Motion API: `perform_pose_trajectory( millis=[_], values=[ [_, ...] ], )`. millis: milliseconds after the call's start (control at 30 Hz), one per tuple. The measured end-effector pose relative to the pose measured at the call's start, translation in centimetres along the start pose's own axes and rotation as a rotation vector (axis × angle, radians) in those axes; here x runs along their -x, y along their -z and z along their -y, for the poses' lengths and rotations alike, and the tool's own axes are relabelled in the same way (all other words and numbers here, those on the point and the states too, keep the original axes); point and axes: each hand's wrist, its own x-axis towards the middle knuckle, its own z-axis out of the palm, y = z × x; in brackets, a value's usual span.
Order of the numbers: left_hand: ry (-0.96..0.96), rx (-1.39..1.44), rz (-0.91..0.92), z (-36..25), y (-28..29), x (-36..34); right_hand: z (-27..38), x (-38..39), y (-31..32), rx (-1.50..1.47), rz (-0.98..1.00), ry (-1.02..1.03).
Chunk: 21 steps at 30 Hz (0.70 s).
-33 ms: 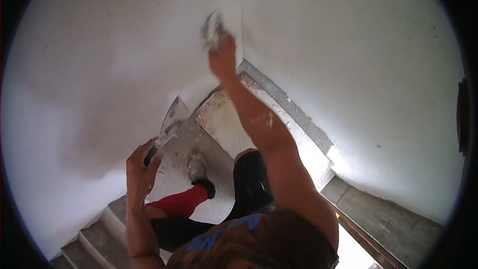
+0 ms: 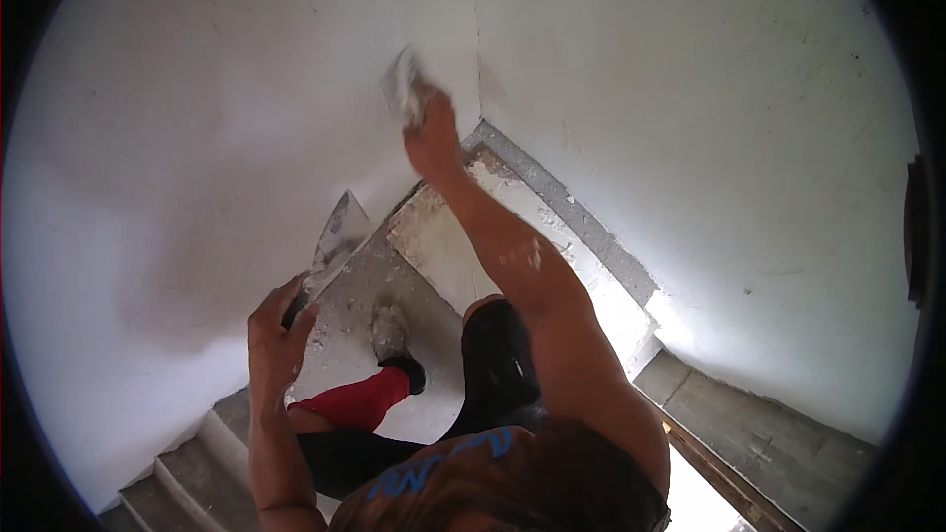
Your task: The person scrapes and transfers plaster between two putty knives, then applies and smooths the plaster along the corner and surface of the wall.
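plastering at the wall corner (image 2: 479, 59)
right hand (image 2: 434, 133) grips a putty knife (image 2: 402, 87) just left of the corner; left hand (image 2: 276, 335) holds a trowel (image 2: 335, 241) below. wall mostly white; finish unclear.

Two white plastered walls (image 2: 690, 89) meet in a corner seam (image 2: 477, 30). Below that corner lies a grey concrete stair landing (image 2: 434, 236), dusted with white. Steps (image 2: 187, 483) descend to its lower left. To its right, bright daylight falls on a ledge (image 2: 631, 315).
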Motion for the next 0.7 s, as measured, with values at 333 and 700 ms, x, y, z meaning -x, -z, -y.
perform_pose_trajectory(
  millis=[333, 700],
  values=[
    [0.123, 0.052, -0.041, 0.7, 1.0, 1.0, 1.1, -8.8, 3.2, -0.024, -0.183, -0.035],
    [0.091, 0.105, -0.049, 1.5, 1.2, 1.2, 4.9, -11.8, 7.3, -0.308, -0.122, -0.220]
  ],
)
